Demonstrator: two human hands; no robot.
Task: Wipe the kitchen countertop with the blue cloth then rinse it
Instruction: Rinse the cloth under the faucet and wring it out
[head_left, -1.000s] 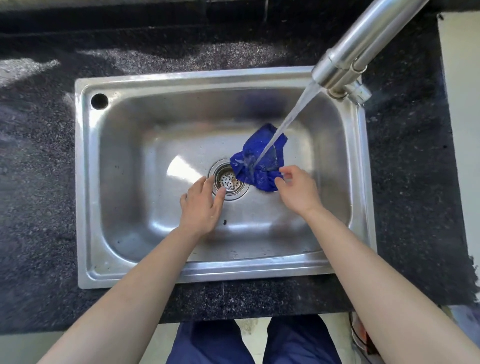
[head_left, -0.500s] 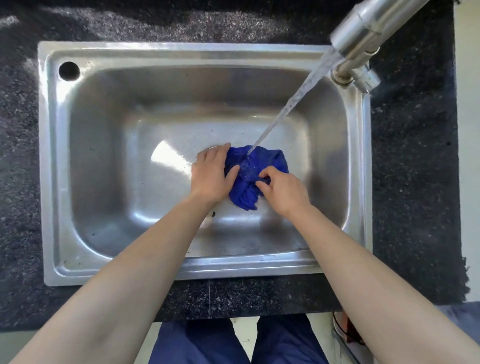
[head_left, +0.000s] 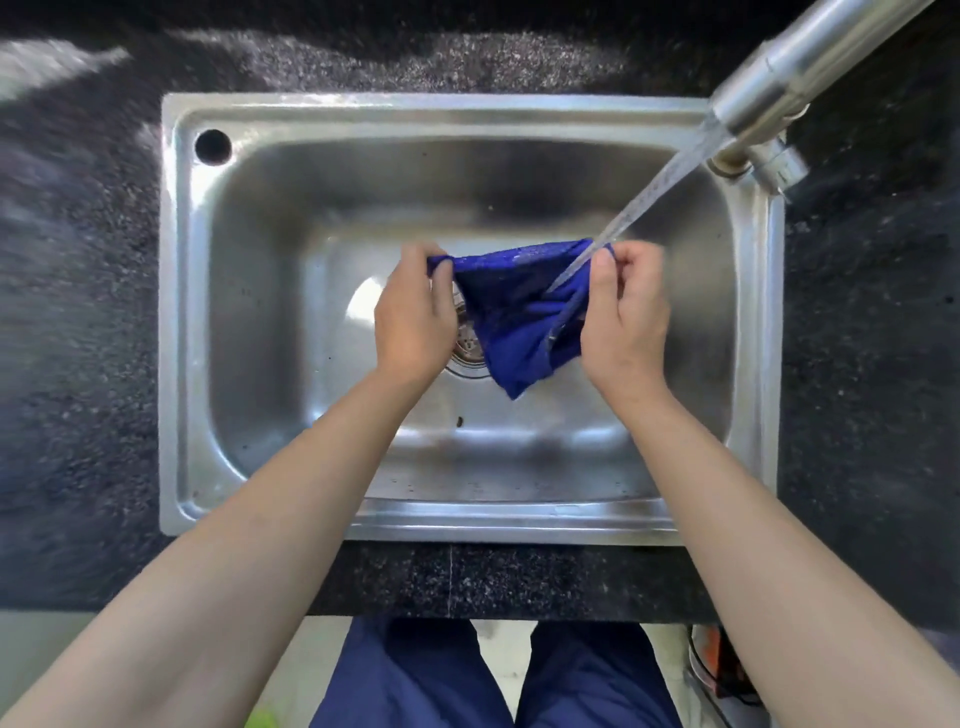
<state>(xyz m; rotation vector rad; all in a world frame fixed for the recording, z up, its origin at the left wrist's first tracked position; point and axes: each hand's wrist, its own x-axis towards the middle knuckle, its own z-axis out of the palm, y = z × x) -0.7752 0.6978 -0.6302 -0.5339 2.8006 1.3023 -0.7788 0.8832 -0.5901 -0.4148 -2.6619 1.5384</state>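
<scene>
The blue cloth (head_left: 511, 317) hangs stretched between my two hands over the middle of the steel sink (head_left: 249, 312). My left hand (head_left: 413, 317) pinches its left top corner and my right hand (head_left: 626, 317) pinches its right top corner. Water streams from the faucet (head_left: 795, 67) at the top right and strikes the cloth near my right thumb. The cloth sags to a point below my hands and hides most of the drain (head_left: 465, 353).
Dark speckled granite countertop (head_left: 78, 364) surrounds the sink on all sides. A round overflow hole (head_left: 212, 145) sits in the sink's far left corner. My legs in blue trousers (head_left: 415, 680) stand below the counter's front edge.
Both hands lifted the bunched cloth off the sink bottom and pulled it apart, spreading it under the running water. The left hand, first empty beside the drain, now holds a corner.
</scene>
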